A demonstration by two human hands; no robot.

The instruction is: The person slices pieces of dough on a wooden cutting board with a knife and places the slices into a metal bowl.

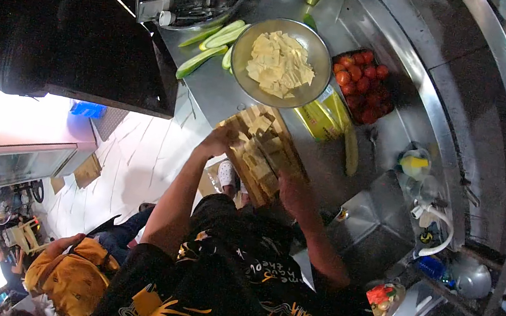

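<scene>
My left hand grips the left edge of a wooden cutting board, its fingertips near the cut pieces. Pale, flat, bread-like pieces lie across the board. In my right hand, at the board's right side, is a knife whose blade lies among the pieces; its handle is hidden in the fist. Just beyond the board stands a wide metal bowl with a heap of similar pale, thin cut pieces in it.
Split long green vegetables lie left of the bowl. To its right are a container of tomatoes and a yellow packet. A steel sink lies to my right. Behind my left side is a person in an orange top.
</scene>
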